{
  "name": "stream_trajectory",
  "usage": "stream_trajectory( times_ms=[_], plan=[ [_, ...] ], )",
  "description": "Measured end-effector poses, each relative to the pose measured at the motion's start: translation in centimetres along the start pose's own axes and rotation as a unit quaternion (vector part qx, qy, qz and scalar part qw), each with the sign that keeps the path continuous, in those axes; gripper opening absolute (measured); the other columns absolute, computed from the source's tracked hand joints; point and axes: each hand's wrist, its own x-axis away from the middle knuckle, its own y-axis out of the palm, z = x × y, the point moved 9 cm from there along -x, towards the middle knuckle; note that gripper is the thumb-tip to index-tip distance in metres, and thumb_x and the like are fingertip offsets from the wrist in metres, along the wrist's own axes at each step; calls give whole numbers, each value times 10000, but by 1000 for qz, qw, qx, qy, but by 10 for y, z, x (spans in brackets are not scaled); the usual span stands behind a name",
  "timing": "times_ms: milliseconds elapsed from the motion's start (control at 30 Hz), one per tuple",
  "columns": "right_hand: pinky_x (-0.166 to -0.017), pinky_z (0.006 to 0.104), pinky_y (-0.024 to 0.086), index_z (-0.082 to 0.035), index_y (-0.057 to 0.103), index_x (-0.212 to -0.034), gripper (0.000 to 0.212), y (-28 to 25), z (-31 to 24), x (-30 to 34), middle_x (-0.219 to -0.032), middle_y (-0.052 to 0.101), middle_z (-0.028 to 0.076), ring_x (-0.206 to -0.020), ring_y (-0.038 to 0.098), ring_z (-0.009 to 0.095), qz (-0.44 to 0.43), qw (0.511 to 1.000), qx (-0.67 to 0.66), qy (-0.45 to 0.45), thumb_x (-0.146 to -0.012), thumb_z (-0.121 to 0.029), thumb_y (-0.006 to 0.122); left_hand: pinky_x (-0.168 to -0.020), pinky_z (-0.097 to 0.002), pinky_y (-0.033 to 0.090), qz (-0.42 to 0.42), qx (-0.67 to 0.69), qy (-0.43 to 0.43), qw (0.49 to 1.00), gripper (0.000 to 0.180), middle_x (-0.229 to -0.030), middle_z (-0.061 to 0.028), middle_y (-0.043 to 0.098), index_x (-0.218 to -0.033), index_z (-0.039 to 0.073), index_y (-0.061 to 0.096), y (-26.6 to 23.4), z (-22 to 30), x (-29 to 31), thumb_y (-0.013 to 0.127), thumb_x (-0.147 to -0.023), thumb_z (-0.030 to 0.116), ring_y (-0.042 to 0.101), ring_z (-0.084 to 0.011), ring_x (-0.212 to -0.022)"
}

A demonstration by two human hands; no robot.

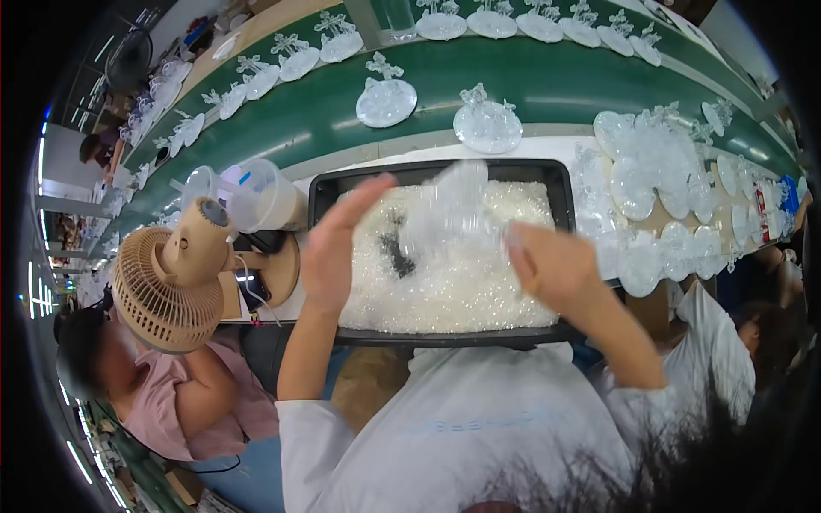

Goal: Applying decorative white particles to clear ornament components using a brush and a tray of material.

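Note:
A black tray (568,188) full of glittering white granules (453,299) lies before me. My right hand (552,265) is closed at the tray's right side, gripping a clear plastic piece (457,209). That piece hangs over the granules, and motion smears it too much to tell its exact kind. On the tray's left side my left hand (333,248) is raised with its fingers stretched out, holding nothing. A dark patch of tray bottom (398,252) shows through the granules between my hands.
Beyond the tray runs a green conveyor (308,120) carrying round white discs (386,103) with clear ornaments. Many similar pieces (658,171) crowd the table at right. A beige fan (171,282) and clear plastic tubs (265,197) stand left. Co-workers sit on both sides.

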Motion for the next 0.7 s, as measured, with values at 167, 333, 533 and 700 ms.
stream_trajectory(
  times_ms=[167,333,533,700],
  plan=[
    [-491,396,468,16,611,-747,256,-4,57,-112,-576,589,123,-498,599,273,59,998,37,-9,-870,-199,676,-1129,-402,333,165,-96,72,979,553,-1398,-238,509,-1373,-121,446,-33,19,-8,355,-1047,317,469,-307,-1335],
    [-580,333,566,74,676,-757,241,124,121,-193,-676,706,167,-565,709,219,-283,932,-111,195,-772,-160,616,-808,-344,540,127,-234,-38,963,251,-780,-82,718,-742,-29,659,-30,12,-21,560,-949,73,664,-137,-762],
    [-545,376,561,127,661,-788,384,251,107,-194,-758,713,231,-545,700,267,-451,861,-165,166,-813,-253,613,-906,-395,504,-208,-430,15,878,171,-1057,-204,667,-1027,-6,655,41,-20,-28,627,-892,94,641,-363,-1013],
    [-670,446,578,31,683,-1044,530,222,175,-240,-809,728,183,-736,716,363,-233,954,0,191,-806,-442,696,-980,-435,474,-232,-484,45,842,322,-1250,-210,582,-1166,28,596,47,-31,-34,653,-859,105,560,-397,-1159]
  ],
)
